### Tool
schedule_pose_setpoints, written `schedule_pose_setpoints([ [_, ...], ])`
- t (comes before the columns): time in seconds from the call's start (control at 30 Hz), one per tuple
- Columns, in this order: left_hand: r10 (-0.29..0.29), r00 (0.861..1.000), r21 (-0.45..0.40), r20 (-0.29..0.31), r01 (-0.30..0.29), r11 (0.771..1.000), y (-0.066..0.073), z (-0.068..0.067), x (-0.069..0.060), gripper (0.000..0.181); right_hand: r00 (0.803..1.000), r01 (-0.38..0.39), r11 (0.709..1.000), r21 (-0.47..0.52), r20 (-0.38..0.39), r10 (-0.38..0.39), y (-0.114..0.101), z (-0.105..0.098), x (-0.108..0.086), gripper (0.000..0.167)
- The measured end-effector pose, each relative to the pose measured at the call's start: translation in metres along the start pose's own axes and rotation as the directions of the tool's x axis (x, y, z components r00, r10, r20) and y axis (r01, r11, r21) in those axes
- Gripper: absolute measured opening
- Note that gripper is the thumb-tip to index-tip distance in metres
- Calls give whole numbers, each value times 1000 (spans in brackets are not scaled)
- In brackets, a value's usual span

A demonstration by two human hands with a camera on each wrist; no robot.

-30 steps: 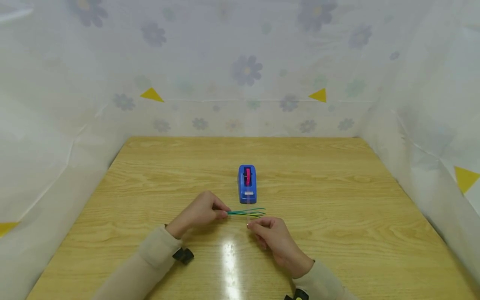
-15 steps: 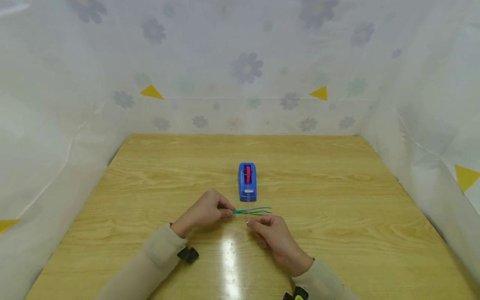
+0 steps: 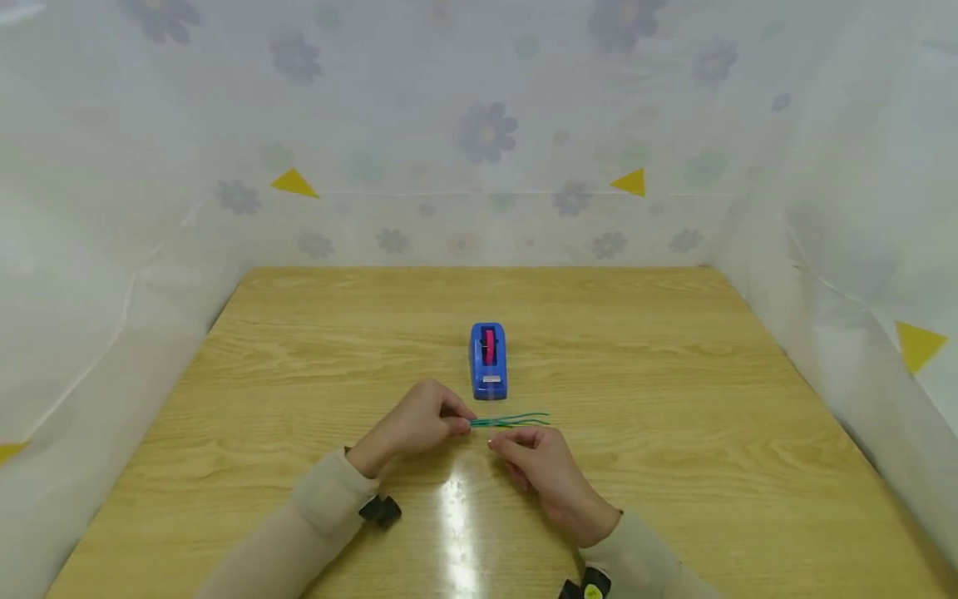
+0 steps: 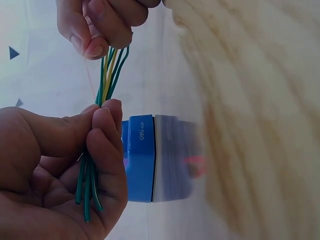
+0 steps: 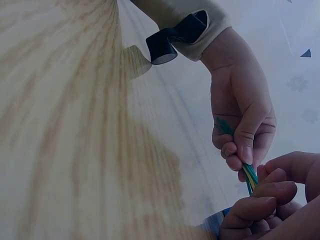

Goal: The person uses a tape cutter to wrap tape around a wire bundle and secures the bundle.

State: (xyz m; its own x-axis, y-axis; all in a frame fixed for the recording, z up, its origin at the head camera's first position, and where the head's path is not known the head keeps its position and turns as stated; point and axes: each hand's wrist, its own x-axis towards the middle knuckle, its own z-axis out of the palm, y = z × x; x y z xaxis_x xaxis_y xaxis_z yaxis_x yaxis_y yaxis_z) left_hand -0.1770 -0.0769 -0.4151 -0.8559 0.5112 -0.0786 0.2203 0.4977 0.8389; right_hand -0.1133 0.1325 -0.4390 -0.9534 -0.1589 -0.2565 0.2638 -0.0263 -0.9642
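My left hand [image 3: 421,420] pinches a bundle of thin green and yellow wires [image 3: 516,418]. In the left wrist view, the wires' lower ends [image 4: 87,192] hang below the palm, and their upper part rises toward the right hand. The right hand [image 3: 550,474] pinches the end of a clear tape strip [image 4: 89,75], just in front of the wires. This strip seems to run from the blue tape dispenser [image 3: 489,383] and cross the bundle; whether it sticks to the wires I cannot tell. A pink-red tape core [image 3: 490,348] sits in the dispenser.
The wooden table [image 3: 674,374] carries the dispenser just beyond the hands. Pale flowered sheeting [image 3: 412,125] encloses the back and both sides, with yellow triangles [image 3: 295,183] on it. A black wrist device [image 3: 380,511] is strapped on the left sleeve.
My left hand has moved the wires a little to the right, so they reach further past the tape. The right hand has hardly moved and still pinches the tape end.
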Motion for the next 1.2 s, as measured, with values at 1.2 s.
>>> schedule_pose_setpoints([
  [1.2,-1,1000,-35,-12,0,999,13,15,-7,10,997,20,1000,14,-76,-19,-3,3,-5,23],
])
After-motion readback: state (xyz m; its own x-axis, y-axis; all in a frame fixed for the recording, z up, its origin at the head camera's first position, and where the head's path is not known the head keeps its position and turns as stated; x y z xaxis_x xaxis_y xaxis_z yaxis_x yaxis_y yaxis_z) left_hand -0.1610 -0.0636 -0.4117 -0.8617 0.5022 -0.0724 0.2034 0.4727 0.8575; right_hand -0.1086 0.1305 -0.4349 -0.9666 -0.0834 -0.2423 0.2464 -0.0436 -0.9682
